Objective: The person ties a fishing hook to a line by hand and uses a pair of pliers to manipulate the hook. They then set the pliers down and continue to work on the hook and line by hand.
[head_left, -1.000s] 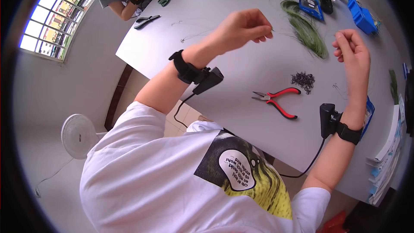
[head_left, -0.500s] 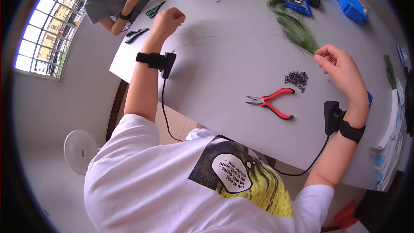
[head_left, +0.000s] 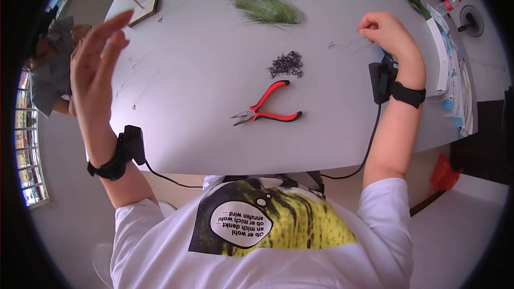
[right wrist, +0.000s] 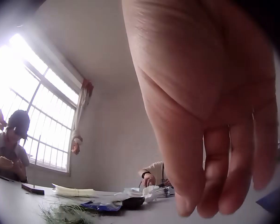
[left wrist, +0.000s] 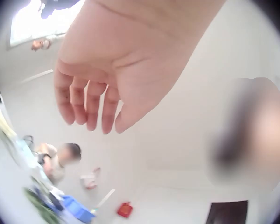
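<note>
Nearest work: fine hooked strand [head_left: 332,46] on the table [head_left: 214,75], just beside my right hand [head_left: 395,35]. Right fingers bent toward the thumb; cannot tell whether they grip anything. Left hand [head_left: 99,69] open, raised, nothing seen in it. Further out: dark tangled pile [head_left: 286,65], red-handled pliers [head_left: 252,113] below it, green fibres [head_left: 270,9] beyond. Judgement: pinch lightly at fingertips, draw slowly, keep the strand away from the pile so it won't snag.
</note>
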`<state>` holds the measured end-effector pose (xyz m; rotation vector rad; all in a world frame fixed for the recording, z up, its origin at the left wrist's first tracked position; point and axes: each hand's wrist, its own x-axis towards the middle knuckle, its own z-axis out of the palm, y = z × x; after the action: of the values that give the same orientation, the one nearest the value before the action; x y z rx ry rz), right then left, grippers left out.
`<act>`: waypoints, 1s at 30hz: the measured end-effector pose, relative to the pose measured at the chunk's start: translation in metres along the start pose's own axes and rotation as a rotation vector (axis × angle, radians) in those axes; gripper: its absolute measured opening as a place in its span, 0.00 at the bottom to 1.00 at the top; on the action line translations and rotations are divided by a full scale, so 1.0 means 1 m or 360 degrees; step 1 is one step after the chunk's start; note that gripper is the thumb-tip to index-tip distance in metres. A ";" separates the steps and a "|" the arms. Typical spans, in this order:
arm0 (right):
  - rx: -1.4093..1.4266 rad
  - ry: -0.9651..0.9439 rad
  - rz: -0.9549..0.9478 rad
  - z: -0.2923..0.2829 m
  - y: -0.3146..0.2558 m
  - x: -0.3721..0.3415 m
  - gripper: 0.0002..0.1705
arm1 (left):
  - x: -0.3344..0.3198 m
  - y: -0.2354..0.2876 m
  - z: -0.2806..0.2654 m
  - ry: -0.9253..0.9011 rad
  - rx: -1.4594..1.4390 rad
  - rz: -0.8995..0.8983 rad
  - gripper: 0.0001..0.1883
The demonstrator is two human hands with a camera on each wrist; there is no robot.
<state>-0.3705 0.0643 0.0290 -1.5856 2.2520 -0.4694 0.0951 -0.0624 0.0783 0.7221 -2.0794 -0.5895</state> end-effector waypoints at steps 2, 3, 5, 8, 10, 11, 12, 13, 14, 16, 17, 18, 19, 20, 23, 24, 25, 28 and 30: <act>0.0052 -0.0165 -0.0042 0.017 -0.007 -0.003 0.07 | 0.001 0.026 -0.002 0.0032 -0.0070 0.0240 0.21; 0.0045 -0.0203 -0.0057 0.023 -0.011 -0.006 0.07 | 0.000 0.038 -0.004 0.0061 -0.0139 0.0343 0.21; 0.0030 -0.0208 -0.0008 0.035 -0.017 -0.014 0.07 | -0.005 0.058 -0.001 0.0084 -0.0359 0.0539 0.21; 0.0046 -0.0277 -0.0051 0.040 0.000 -0.011 0.09 | -0.007 0.077 0.006 0.0121 -0.0667 0.0738 0.21; 0.0057 -0.0344 -0.0074 0.044 -0.008 -0.011 0.11 | -0.010 0.083 0.008 0.0179 -0.0764 0.0796 0.21; 0.0085 -0.0313 -0.0014 0.043 -0.015 -0.015 0.13 | -0.014 0.088 0.009 0.0204 -0.0786 0.0808 0.22; 0.0114 -0.0241 0.0037 0.043 -0.020 -0.015 0.16 | -0.012 0.091 0.006 0.0225 -0.0799 0.0848 0.22; 0.0109 -0.0247 0.0021 0.045 -0.024 -0.014 0.16 | -0.013 0.095 0.005 0.0234 -0.0813 0.0878 0.22; 0.0096 -0.0220 0.0032 0.045 -0.025 -0.014 0.16 | -0.015 0.097 0.004 0.0239 -0.0819 0.0898 0.22; 0.0094 -0.0153 0.0059 0.045 -0.028 -0.017 0.16 | -0.016 0.098 0.004 0.0235 -0.0844 0.0935 0.22; 0.0127 -0.0131 0.0065 0.044 -0.031 -0.017 0.17 | -0.016 0.098 0.006 0.0240 -0.0849 0.0945 0.22; 0.0157 -0.0120 0.0076 0.044 -0.032 -0.020 0.17 | -0.016 0.097 0.005 0.0248 -0.0863 0.0948 0.22; 0.0157 -0.0119 0.0086 0.043 -0.030 -0.023 0.17 | -0.016 0.096 0.005 0.0250 -0.0866 0.0949 0.22; 0.0207 -0.0119 0.0076 0.043 -0.027 -0.024 0.17 | -0.017 0.095 0.006 0.0246 -0.0870 0.0955 0.23; 0.0264 -0.0084 0.0085 0.034 -0.015 -0.023 0.17 | -0.020 0.093 0.006 0.0270 -0.0881 0.1022 0.23; 0.0305 -0.0101 0.0141 0.035 -0.013 -0.023 0.16 | -0.020 0.093 0.007 0.0267 -0.0882 0.1042 0.23; 0.0307 -0.0071 0.0115 0.035 -0.014 -0.024 0.16 | -0.021 0.094 0.006 0.0264 -0.0884 0.1061 0.23; 0.0309 -0.0056 0.0224 0.035 -0.006 -0.025 0.15 | -0.021 0.095 0.012 0.0283 -0.0910 0.1092 0.23; 0.0257 -0.0114 0.0206 0.034 0.000 -0.023 0.15 | -0.016 0.091 0.018 0.0303 -0.0965 0.1056 0.24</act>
<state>-0.3479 0.0837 0.0009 -1.3469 2.1871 -0.5351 0.0623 0.0171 0.1172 -0.2500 -1.6803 -0.6759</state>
